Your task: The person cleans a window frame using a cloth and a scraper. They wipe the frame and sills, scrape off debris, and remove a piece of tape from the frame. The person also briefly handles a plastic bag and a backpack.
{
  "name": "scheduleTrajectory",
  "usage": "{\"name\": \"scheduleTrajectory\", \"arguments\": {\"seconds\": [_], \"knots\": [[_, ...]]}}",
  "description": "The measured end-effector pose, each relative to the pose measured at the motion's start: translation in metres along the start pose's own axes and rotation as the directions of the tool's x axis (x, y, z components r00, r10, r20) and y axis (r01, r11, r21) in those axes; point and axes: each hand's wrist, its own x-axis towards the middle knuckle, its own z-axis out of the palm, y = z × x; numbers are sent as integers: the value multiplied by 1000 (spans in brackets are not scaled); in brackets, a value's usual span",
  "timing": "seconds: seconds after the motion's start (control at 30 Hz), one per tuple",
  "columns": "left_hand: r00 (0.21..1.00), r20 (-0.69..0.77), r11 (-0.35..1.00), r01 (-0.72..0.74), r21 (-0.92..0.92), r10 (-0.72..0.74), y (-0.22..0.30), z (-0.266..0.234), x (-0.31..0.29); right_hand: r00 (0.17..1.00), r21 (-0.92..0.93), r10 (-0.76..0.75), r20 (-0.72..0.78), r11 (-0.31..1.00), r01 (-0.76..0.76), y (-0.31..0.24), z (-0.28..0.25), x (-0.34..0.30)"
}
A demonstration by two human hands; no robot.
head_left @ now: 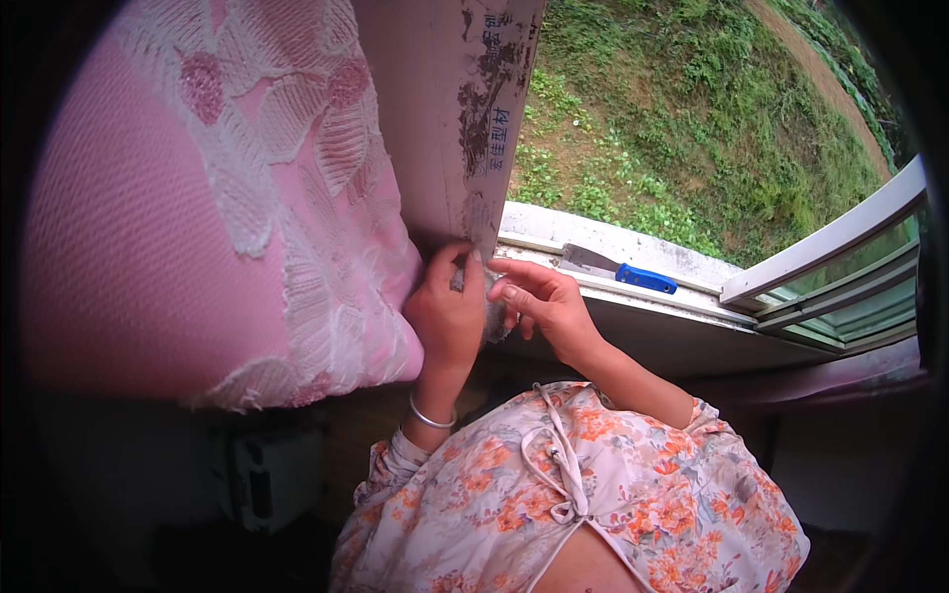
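My left hand [450, 314] is at the lower end of a pale window frame post [425, 119], thumb and forefinger pinched at its edge; what they grip, if anything, is too small to make out. Close beside it, my right hand [554, 304] reaches toward the same edge, forefinger stretched out, thumb apart and the other fingers loosely curled. A crumpled greyish, film-like scrap [497, 321] shows between the two hands; which hand bears it I cannot tell. Along the post runs a strip of worn, flaking film [479, 109] with dark patches and blue print.
A scraper [646, 278] with a blue handle lies on the white window sill [702, 298], right of my hands. A pink curtain [129, 247] with white lace leaves hangs close on the left. The sliding window sash [840, 232] stands at the right; a grassy slope [662, 119] lies outside.
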Motion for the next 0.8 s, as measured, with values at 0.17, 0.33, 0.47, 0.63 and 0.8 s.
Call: {"name": "scheduleTrajectory", "arguments": {"seconds": [0.17, 0.33, 0.47, 0.63, 0.8], "knots": [[959, 187, 846, 275, -457, -211, -12, -4, 3, 981, 586, 161, 104, 788, -192, 8, 11, 4], [933, 199, 769, 359, -529, -299, -5, -16, 9, 980, 783, 134, 146, 590, -197, 7, 21, 7], [937, 156, 769, 346, -538, -312, -11, -21, 6, 984, 841, 98, 148, 511, -178, 17, 24, 12], [943, 106, 827, 327, -458, -315, -1, -28, -6, 983, 842, 138, 120, 511, -175, 14, 28, 19], [926, 83, 819, 365, -443, -368, 0, -39, -23, 987, 874, 112, 114, 461, -153, 24, 37, 23]]}}
